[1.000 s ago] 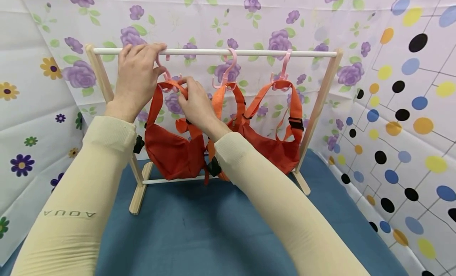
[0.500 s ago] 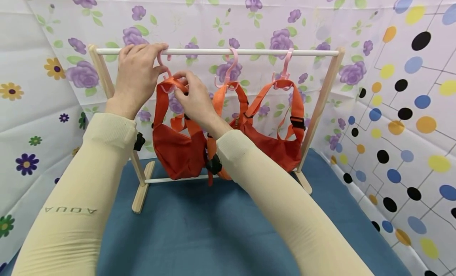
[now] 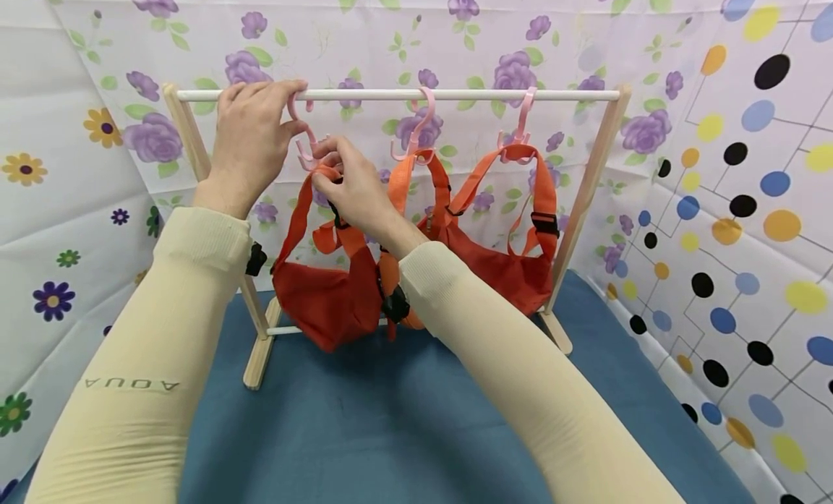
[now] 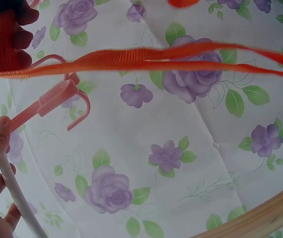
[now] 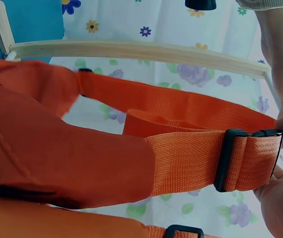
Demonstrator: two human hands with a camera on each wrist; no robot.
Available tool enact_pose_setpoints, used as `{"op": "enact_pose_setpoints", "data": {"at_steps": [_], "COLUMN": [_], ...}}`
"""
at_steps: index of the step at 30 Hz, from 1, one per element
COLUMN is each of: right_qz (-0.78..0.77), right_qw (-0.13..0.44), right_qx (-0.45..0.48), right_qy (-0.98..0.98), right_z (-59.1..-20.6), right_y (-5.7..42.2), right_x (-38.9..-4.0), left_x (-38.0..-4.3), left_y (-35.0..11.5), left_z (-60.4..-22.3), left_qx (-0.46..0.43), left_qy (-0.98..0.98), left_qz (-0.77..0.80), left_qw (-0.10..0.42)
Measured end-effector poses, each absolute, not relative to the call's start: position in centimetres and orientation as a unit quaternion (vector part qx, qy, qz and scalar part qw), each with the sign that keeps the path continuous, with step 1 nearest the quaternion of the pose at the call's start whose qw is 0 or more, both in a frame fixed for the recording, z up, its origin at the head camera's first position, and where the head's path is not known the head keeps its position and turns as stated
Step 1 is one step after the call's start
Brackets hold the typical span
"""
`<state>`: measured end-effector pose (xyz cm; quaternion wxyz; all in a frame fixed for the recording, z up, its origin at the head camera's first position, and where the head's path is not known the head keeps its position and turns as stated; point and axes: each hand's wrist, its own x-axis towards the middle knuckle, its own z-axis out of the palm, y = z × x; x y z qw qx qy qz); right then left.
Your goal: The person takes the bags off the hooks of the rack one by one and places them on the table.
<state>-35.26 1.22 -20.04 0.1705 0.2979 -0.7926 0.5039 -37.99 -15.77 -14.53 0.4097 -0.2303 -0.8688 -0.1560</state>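
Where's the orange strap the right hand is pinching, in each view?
Head: orange strap, left of centre, around mid-height.
Left wrist: strap across the upper third, edge to edge.
Right wrist: strap, centre to right.
Shared landmark: left wooden post; at left, lower right, top respectively.

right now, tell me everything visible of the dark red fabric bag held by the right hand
The dark red fabric bag hangs slack, its seamed body tapering to a low corner. Its bright orange woven strap carries a black buckle. The right hand pinches the strap's top by the leftmost pink plastic hook; contact with that hook is unclear.
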Motion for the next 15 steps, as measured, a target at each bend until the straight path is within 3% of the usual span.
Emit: {"op": "enact_pose_setpoints", "data": {"at_steps": [15], "right_qz": [0.504], "right_qw": [0.149], "right_qx": [0.297], "right_qy": [-0.797], "right_z": [-20.41], "right_y": [1.67], "right_x": [-34.35], "left_x": [-38.15], "left_y": [-15.90], "left_z": [-15.20], "left_qx": [-0.242], "left_qy": [-0.861], "left_qz": [-0.146], "left_qw": [0.423]}}
